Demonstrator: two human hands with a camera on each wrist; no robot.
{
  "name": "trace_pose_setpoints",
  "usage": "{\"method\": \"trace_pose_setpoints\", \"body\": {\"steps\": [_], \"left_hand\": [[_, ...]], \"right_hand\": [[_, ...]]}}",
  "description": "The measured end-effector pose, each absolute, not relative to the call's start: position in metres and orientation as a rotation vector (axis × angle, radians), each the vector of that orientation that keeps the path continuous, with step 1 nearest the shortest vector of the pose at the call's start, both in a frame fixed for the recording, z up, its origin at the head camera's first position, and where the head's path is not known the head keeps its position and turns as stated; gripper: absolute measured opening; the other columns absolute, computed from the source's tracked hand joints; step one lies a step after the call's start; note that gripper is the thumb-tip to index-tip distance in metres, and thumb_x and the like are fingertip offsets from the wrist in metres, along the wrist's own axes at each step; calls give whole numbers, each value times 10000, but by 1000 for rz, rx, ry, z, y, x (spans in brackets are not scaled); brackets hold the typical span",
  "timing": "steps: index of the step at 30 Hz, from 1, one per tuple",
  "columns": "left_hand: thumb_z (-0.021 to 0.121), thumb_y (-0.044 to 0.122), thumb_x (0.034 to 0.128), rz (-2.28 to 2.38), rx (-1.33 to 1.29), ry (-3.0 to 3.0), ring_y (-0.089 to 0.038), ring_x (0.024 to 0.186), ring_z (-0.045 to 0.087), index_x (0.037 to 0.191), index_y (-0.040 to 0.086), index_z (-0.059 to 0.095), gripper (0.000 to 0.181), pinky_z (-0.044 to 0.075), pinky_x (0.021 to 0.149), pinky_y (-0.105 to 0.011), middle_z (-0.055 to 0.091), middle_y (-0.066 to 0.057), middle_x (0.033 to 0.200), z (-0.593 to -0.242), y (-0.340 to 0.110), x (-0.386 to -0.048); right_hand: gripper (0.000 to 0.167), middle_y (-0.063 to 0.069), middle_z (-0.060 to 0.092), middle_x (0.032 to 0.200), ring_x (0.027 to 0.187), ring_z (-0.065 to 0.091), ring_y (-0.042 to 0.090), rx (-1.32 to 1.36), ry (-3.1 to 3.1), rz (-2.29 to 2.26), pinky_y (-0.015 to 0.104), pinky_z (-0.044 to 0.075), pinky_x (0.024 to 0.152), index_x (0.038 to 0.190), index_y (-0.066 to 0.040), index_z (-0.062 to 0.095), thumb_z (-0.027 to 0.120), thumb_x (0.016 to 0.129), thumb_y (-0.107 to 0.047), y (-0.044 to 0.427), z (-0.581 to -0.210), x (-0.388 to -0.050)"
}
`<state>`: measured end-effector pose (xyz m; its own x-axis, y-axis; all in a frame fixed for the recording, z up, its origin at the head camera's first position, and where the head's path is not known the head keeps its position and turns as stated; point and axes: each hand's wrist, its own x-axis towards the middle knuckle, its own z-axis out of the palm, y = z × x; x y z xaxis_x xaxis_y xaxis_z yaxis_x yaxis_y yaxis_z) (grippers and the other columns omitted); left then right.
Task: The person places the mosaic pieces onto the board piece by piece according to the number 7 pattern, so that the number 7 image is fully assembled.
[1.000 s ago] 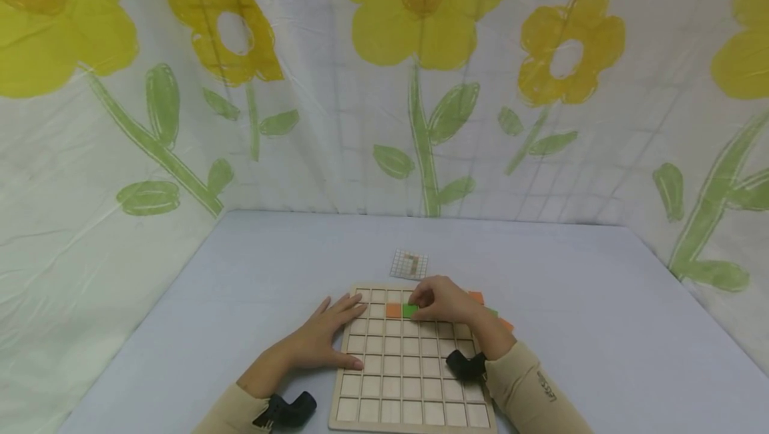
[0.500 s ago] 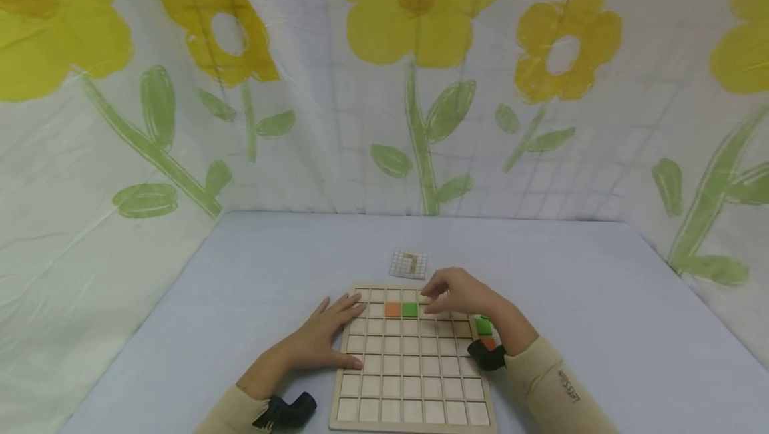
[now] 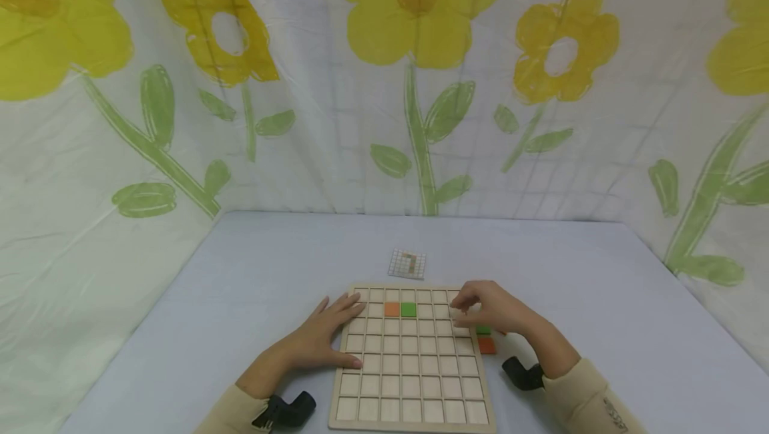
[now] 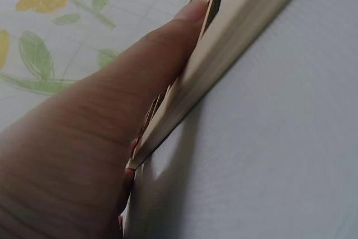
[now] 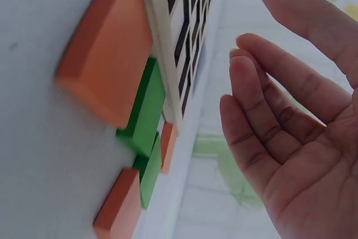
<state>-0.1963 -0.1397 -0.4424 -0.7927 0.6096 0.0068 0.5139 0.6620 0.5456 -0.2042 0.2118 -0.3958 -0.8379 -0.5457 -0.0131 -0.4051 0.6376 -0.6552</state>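
Note:
A wooden grid board (image 3: 400, 367) lies on the table with one orange tile (image 3: 392, 309) and one green tile (image 3: 408, 310) side by side in its second row from the far edge. My left hand (image 3: 321, 335) rests spread on the board's left edge, thumb on the rim in the left wrist view. Over the board's right edge hovers my right hand (image 3: 495, 307), fingers loosely bent and holding nothing. Beside that edge lie loose tiles, among them an orange tile (image 5: 112, 48), a green tile (image 5: 146, 110) and another orange tile (image 5: 120, 205).
A small pattern card (image 3: 407, 264) with a printed grid lies beyond the board's far edge. The white table (image 3: 288, 247) extends to both sides. Behind it hangs a curtain (image 3: 336, 107) with painted yellow flowers.
My right hand has let go of the green tile, now in its cell, and moved right towards the loose tiles. The left hand has stayed in place on the board.

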Motion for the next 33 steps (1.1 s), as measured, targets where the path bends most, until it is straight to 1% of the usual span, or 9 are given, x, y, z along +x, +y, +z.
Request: {"method": "trace_pose_setpoints", "body": {"steps": [5,8,13,18,22,26,33], "left_hand": [[714,628,656,802,928,2703,-307,1447,140,1449,138,339,1004,6,1173,-554,222,-62,1555,-444,-140,-196],[718,623,654,796,928,2707,-304,1446,145,1448,137,341,1004,13,1175,-550,225,-60,1554,-445,-140,-196],[710,639,647,790,914,2714,-297,1448,143,1445,143,348,1007,10,1176,-547,229,-53,1553,-444,-140,-196],[708,636,654,789,923,2712,-303,1447,142,1448,137,341,1007,8,1176,-548,224,-58,1554,-443,-141,-197],[706,635,660,786,932,2712,-302,1448,138,1450,136,336,1005,7,1176,-548,217,-59,1556,-443,-141,-198],[706,635,661,781,926,2713,-298,1449,137,1451,138,335,1004,6,1177,-543,217,-58,1556,-443,-140,-198],[715,624,658,788,930,2712,-305,1446,144,1444,128,347,999,14,1176,-547,228,-68,1552,-445,-140,-197]], "right_hand": [[318,32,645,974,882,606,157,-741,2668,-956,276,532,740,1032,-40,685,735,796,-248,222,-398,-199],[327,8,646,986,904,614,161,-701,2674,-948,259,532,755,1034,-52,688,746,784,-255,229,-401,-195],[288,0,656,959,874,615,131,-735,2684,-957,249,537,753,995,-54,694,753,773,-229,238,-403,-189],[229,-33,655,938,861,597,68,-749,2684,-954,220,531,759,968,-93,702,751,773,-203,245,-405,-183],[213,-51,652,931,850,569,46,-721,2685,-956,196,515,734,949,-128,709,754,770,-235,247,-409,-180],[229,-56,652,920,808,540,23,-658,2678,-963,185,492,681,917,-142,703,778,741,-267,248,-412,-177],[197,-35,650,907,781,532,12,-642,2666,-970,178,493,657,898,-123,697,778,738,-204,251,-417,-173]]}}
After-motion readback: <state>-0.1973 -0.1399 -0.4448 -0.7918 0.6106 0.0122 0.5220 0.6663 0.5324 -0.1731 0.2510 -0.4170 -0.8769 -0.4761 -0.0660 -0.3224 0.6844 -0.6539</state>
